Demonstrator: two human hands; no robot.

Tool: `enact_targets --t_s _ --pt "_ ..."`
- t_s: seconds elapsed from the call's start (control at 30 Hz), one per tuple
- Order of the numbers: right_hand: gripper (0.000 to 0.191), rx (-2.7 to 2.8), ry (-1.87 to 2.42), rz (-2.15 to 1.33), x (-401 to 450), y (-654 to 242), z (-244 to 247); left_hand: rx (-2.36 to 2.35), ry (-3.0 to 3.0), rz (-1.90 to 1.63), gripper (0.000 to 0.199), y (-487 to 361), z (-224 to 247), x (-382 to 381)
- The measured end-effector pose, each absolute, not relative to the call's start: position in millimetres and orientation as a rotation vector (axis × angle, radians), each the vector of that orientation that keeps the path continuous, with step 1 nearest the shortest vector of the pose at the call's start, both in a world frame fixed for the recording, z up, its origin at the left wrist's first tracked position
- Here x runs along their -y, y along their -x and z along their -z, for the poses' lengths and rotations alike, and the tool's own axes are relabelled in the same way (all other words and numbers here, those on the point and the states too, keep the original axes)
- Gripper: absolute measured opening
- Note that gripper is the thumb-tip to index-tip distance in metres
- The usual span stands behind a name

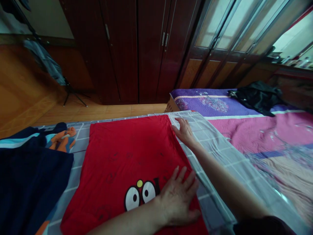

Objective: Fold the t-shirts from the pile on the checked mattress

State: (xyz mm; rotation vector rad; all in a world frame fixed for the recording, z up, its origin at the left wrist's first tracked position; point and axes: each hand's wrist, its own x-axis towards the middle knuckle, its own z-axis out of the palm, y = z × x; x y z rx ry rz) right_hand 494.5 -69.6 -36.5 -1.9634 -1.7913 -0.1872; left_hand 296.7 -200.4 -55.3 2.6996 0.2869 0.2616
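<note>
A red T-shirt [127, 147] with a printed cartoon face of big white eyes and a yellow dot lies spread out before me. My left hand [178, 195] rests flat on it near its right edge, fingers spread, partly covering the print. Farther off, my right hand [184, 130] is at the shirt's far right corner, fingers stretched out and touching or just beside the red edge. Neither hand grips the cloth. Beneath the shirt is a grey checked sheet [234, 173]. The near end of the shirt runs out of view.
Dark navy clothing [31, 176] and an orange-and-blue cloth [62, 140] lie on the left. To the right is a bed with a purple and pink cover [264, 130], bearing a black garment [259, 94]. Behind stand dark wooden wardrobes [149, 52] and a tripod stand [73, 96].
</note>
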Motion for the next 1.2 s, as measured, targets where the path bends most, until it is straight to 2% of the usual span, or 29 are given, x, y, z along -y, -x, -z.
enact_targets --t_s 0.13,0.2,0.37,0.5,0.7,0.87,0.97,1.1,1.13,1.2 --pt "0.04 1.771 1.79 0.101 199 -467 31 -0.304 -2.737 -0.212 0.08 -300 55 199" --pt "0.043 1.777 1.704 0.064 268 -446 36 -0.287 -2.762 -0.202 0.079 -302 61 198" --pt "0.07 2.106 1.86 0.029 381 -404 67 -0.322 -2.809 -0.184 0.064 -305 76 196" --pt "0.072 2.208 1.956 0.106 398 -399 84 -0.349 -2.886 -0.204 0.061 -300 61 194" --pt "0.071 2.283 1.844 0.099 393 -399 75 -0.288 -2.903 -0.01 0.063 -250 33 199" --pt "0.054 2.389 1.68 0.041 393 -397 63 -0.481 -2.867 0.119 0.061 -164 33 221" --pt "0.042 2.4 1.538 0.065 395 -395 56 -0.68 -2.79 -0.027 0.051 -114 19 253" --pt "0.04 2.531 1.346 0.073 395 -396 47 -0.786 -2.67 -0.027 0.021 -78 10 309" --pt "0.04 2.563 1.306 0.083 395 -398 45 -0.823 -2.666 -0.017 0.019 -74 13 321" --pt "0.043 2.626 1.229 0.098 392 -403 44 -0.9 -2.679 -0.011 0.028 -72 22 338"
